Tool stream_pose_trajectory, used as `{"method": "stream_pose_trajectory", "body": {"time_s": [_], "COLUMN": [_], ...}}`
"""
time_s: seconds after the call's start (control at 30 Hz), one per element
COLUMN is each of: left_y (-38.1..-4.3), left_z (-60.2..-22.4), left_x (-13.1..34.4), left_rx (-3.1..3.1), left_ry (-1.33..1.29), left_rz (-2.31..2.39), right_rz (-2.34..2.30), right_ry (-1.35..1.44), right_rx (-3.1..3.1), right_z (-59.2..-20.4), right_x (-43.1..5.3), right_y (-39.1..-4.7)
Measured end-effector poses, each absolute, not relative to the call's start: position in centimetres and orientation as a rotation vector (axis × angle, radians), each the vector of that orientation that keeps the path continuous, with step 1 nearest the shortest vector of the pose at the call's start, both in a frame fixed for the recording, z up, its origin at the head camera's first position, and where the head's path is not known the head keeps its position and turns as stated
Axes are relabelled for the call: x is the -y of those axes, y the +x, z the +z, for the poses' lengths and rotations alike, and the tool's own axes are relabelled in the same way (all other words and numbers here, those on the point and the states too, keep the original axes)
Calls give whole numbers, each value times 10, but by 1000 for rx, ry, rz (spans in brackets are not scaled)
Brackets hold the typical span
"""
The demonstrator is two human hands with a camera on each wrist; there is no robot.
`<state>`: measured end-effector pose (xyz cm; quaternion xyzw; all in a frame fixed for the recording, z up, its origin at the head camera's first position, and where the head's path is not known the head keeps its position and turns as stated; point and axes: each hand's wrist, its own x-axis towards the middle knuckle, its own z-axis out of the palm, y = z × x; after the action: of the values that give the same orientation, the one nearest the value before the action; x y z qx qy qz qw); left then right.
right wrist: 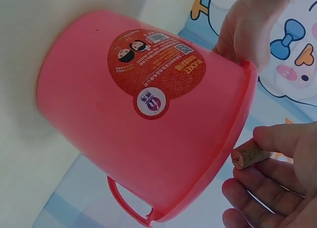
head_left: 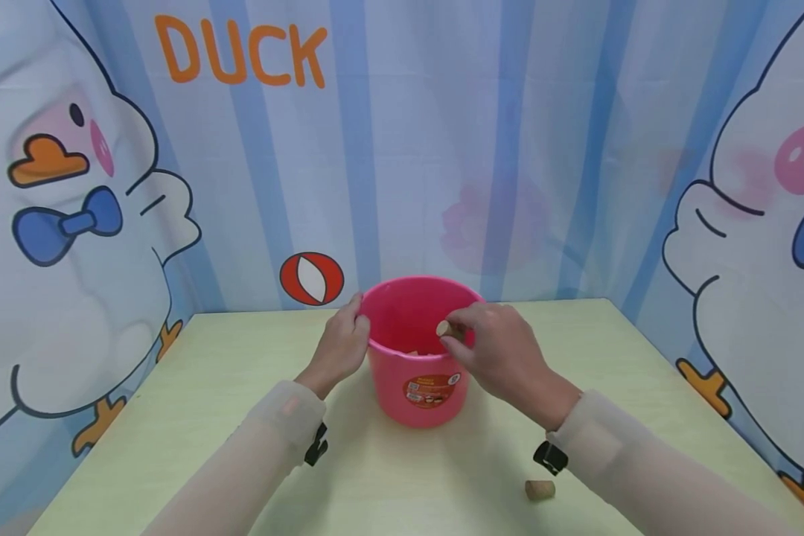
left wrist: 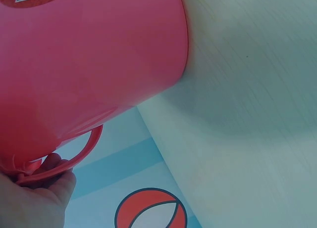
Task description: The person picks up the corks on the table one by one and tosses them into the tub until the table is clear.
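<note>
A pink plastic bucket (head_left: 418, 387) with an orange-red label stands upright on the table. At its left side my left hand (head_left: 340, 344) grips the rim, and in the left wrist view its fingers (left wrist: 60, 186) curl about the bucket's handle (left wrist: 85, 151). Over the right part of the rim, my right hand (head_left: 502, 346) pinches a cork (head_left: 447, 330) between thumb and fingers. The right wrist view shows that cork (right wrist: 250, 154) close beside the rim. Small tan pieces (head_left: 413, 353) peek out inside the bucket; most of the inside is hidden by the front wall.
Another cork (head_left: 540, 490) lies on its side on the pale yellow table (head_left: 402, 476), by my right forearm. A striped blue curtain (head_left: 415, 149) with printed ducks hangs behind the table and along its sides.
</note>
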<state>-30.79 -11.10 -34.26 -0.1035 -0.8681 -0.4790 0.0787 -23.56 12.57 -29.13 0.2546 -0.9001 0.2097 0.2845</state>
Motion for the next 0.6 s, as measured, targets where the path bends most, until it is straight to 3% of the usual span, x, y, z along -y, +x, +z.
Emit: {"method": "stream_pose_trajectory", "body": {"time_s": [0.6], "left_y": [-310], "left_z": [-342], "left_x": [111], "left_rx": [2605], "left_ry": [-336], "left_rz": [-1406], "right_rz": [460], "right_ry": [629], "right_rx": [2529], "right_z": [-294], "right_x": [-113], "right_y": [-253]}}
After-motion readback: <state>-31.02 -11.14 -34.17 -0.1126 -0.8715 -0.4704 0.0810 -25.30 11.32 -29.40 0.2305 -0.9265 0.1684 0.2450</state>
